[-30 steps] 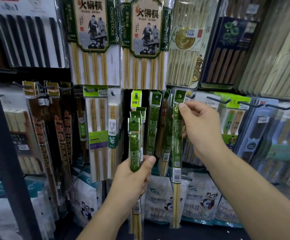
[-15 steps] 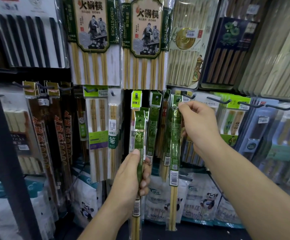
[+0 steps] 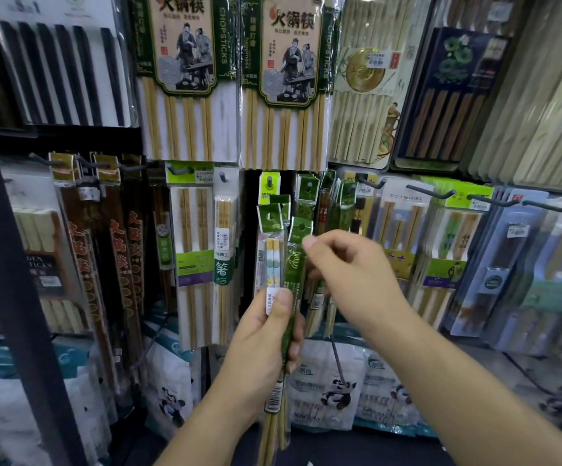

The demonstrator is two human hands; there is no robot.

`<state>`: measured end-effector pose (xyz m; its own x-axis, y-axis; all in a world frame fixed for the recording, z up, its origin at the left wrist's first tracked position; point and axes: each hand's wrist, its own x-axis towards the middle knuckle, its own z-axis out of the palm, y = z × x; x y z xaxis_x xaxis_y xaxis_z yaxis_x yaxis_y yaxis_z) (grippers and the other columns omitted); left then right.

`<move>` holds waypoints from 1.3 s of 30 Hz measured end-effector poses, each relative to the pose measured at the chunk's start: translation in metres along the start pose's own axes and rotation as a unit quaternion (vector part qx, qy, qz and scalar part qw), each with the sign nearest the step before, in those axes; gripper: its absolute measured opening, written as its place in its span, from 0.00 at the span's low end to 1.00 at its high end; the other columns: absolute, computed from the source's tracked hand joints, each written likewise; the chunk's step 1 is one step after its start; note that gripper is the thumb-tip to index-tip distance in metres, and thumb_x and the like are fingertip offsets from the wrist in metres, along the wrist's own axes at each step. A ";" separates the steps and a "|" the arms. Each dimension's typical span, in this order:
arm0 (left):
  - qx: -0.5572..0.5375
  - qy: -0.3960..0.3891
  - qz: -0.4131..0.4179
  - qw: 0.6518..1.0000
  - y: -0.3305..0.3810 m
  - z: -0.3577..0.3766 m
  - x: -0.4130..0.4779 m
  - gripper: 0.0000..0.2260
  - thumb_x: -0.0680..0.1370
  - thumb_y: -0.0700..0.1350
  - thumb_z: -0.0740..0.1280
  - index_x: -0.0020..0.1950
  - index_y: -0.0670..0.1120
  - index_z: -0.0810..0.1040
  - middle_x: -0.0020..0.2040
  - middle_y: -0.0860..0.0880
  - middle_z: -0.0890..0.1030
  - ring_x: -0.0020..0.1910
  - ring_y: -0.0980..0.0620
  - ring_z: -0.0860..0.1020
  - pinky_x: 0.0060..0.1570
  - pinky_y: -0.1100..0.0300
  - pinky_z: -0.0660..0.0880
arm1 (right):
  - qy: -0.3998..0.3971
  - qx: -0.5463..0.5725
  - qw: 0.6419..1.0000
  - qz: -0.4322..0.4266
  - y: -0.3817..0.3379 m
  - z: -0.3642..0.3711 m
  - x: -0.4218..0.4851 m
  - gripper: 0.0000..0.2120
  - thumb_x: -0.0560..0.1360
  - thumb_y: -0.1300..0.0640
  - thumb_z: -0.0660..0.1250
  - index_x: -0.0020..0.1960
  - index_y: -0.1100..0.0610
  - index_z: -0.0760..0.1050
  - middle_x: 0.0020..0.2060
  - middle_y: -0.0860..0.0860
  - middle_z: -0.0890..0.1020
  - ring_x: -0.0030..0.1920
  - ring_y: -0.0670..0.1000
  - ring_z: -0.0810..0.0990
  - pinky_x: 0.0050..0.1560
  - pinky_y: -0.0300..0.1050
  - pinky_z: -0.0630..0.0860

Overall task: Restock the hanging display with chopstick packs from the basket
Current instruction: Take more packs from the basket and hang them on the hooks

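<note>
Chopstick packs [image 3: 273, 260] stand upright in a bunch before the hanging display [image 3: 420, 193], gripped low by the left hand [image 3: 259, 344], thumb pressed on front. The right hand [image 3: 350, 274], fingers curled, pinches the foremost green pack [image 3: 294, 270] near its top.

Gripped upright in the left hand [image 3: 263, 344]: a small bunch of slim chopstick packs [image 3: 281, 395], bare bamboo tips pointing down below the fist. Foremost, a green-sleeved pack [image 3: 293, 274] with a green header card and round hang hole, top leaning slightly right, pinched at the header edge by the right hand [image 3: 350, 280]. Just left, touching it, a clear pack of pastel-banded chopsticks [image 3: 271, 260]. Behind, matching green packs [image 3: 340, 205] hanging from the display hooks.
</note>
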<state>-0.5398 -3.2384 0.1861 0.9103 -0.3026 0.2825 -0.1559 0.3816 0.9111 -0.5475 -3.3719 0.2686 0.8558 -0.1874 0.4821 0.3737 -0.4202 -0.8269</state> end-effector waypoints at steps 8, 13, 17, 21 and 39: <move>0.013 0.019 -0.029 0.999 -0.003 0.000 0.000 0.19 0.77 0.65 0.61 0.46 0.51 0.80 0.37 0.45 0.83 0.31 0.49 0.80 0.28 0.58 0.76 | 0.040 0.069 0.997 0.020 -0.001 -0.002 0.007 0.11 0.81 0.57 0.67 0.41 0.50 0.80 0.31 0.48 0.79 0.30 0.43 0.76 0.31 0.36 0.72; 0.045 0.066 -0.018 0.997 -0.004 -0.002 0.002 0.20 0.76 0.64 0.58 0.41 0.49 0.76 0.35 0.49 0.79 0.31 0.55 0.76 0.34 0.65 0.76 | 0.112 0.096 0.989 0.028 -0.008 -0.019 0.031 0.15 0.83 0.53 0.65 0.37 0.48 0.78 0.26 0.43 0.73 0.29 0.44 0.72 0.32 0.40 0.72; 0.029 0.069 -0.025 0.997 -0.002 -0.003 0.003 0.21 0.80 0.61 0.57 0.46 0.44 0.75 0.32 0.50 0.74 0.28 0.54 0.71 0.29 0.62 0.73 | 0.143 0.099 0.984 0.039 -0.005 -0.024 0.045 0.16 0.84 0.53 0.64 0.37 0.52 0.74 0.26 0.47 0.69 0.28 0.46 0.67 0.29 0.38 0.69; -0.018 0.061 -0.054 0.997 -0.004 -0.005 0.004 0.17 0.87 0.51 0.54 0.49 0.43 0.75 0.31 0.49 0.73 0.26 0.54 0.68 0.26 0.59 0.68 | 0.155 0.089 0.983 0.042 0.002 -0.025 0.050 0.19 0.83 0.53 0.64 0.34 0.55 0.69 0.30 0.54 0.66 0.31 0.50 0.65 0.34 0.35 0.70; 0.028 0.053 -0.047 0.997 -0.002 -0.002 0.004 0.18 0.87 0.48 0.56 0.44 0.53 0.83 0.36 0.48 0.79 0.33 0.52 0.75 0.32 0.57 0.73 | 0.182 0.006 0.983 0.012 0.015 -0.025 0.055 0.18 0.81 0.55 0.66 0.40 0.68 0.70 0.25 0.49 0.68 0.28 0.48 0.65 0.42 0.41 0.76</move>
<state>-0.5354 -3.2380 0.1847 0.9570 -0.2393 0.1638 -0.0860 0.3052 0.9484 -0.5040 -3.4108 0.2898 0.6807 -0.5026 0.5329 0.3621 -0.4015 -0.8412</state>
